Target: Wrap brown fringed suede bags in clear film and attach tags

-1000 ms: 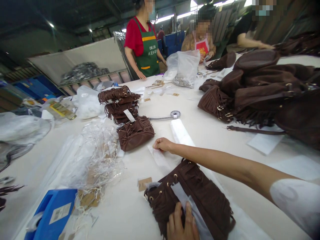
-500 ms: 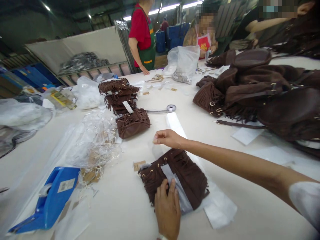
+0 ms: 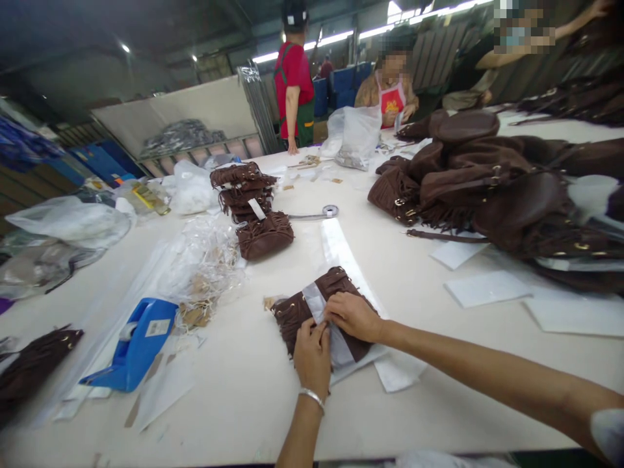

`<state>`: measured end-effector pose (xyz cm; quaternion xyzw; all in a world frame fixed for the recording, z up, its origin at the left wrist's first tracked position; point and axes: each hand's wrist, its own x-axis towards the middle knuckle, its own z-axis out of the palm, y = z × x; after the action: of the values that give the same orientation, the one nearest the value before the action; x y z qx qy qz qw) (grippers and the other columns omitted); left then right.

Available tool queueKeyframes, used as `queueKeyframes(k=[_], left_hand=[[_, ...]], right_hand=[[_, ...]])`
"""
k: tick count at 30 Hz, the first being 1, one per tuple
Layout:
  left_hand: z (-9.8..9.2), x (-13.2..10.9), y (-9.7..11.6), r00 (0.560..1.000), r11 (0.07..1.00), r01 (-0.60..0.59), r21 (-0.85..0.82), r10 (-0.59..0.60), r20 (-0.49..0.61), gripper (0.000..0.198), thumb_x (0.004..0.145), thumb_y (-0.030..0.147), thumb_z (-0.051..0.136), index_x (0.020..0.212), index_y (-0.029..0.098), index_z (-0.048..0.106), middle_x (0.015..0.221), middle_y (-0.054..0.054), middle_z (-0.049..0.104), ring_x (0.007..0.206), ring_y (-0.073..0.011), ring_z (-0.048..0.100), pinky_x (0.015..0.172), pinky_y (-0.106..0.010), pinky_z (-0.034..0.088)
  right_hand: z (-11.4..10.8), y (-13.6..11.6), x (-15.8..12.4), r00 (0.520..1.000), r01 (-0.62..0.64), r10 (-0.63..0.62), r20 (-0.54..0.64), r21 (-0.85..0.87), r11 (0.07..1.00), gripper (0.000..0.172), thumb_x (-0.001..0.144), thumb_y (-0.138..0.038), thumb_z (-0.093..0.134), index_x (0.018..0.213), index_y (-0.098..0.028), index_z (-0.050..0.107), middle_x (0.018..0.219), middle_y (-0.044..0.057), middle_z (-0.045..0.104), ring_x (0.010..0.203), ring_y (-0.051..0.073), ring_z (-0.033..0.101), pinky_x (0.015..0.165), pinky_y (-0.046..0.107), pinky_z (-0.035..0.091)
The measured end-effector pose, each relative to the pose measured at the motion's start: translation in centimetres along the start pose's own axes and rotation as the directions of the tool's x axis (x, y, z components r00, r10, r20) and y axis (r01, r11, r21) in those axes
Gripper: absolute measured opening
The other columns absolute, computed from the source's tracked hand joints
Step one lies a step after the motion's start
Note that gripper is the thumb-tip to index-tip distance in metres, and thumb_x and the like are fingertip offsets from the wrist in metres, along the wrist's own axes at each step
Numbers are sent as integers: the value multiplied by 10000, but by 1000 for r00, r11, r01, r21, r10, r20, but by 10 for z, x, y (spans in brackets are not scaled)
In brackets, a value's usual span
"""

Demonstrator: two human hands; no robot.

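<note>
A dark brown fringed bag lies on the table in front of me, a translucent plastic band wrapped around its middle. My left hand presses on the band from the near side, fingers bent and drawn together. On the band from the right comes my right hand, its fingers pinched down close to the left fingertips. Whatever lies between the right fingers is hidden now. A long white paper strip passes under the bag, and a small tan tag shows at its left corner.
Left stands a blue tape dispenser, beside crumpled clear plastic with tags. Stacked fringed bags and a tape measure lie beyond. A large heap of brown bags fills the right. Several people work across the table.
My right hand came down from beyond the bag, where it held a clear piece of tape, onto the band. My left fingers drew together. The camera view shifted.
</note>
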<state>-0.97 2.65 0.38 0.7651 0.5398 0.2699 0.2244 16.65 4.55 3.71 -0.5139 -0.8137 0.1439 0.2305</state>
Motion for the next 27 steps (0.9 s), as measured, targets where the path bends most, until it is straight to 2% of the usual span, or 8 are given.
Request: queueKeyframes(k=[6,12,16,20,27], left_hand=[[2,10,5,989,989,147,-18,-147,-32,103,878,204,542,924,225,631,972,-19,644,930,-170,612,804,-278,452],[2,18,6,949,949,311,-44,-313,-29,147,845,223,599,975,212,533,823,4,682,742,-158,642,635,-253,399],[-3,27,5,933,932,359,-56,-359,16,124,795,179,635,898,207,572,767,1,694,716,-168,644,623,-253,390],[-7,33,7,920,918,392,-55,-390,35,90,784,118,585,783,203,614,762,-23,703,725,-172,640,637,-256,390],[-3,31,1,890,887,456,-74,-451,70,135,813,155,570,710,206,640,713,8,674,712,-154,620,646,-255,413]], right_hand=[[4,-2,-5,999,37,-36,11,-57,998,145,914,-157,507,976,-187,635,925,49,606,906,191,520,781,312,349],[7,-2,-7,998,56,-56,3,-96,994,156,956,-190,459,936,-180,613,880,37,613,862,179,519,758,311,322],[7,-4,-8,997,80,-79,15,-148,986,194,977,-216,436,889,-183,606,850,31,609,827,178,501,741,324,305],[6,-7,-13,991,133,-128,37,-207,969,222,987,-245,423,909,-177,620,881,55,601,854,191,477,750,336,299],[8,-8,-16,991,135,-133,26,-239,962,199,977,-239,448,878,-163,603,897,64,591,867,195,462,775,348,312]])
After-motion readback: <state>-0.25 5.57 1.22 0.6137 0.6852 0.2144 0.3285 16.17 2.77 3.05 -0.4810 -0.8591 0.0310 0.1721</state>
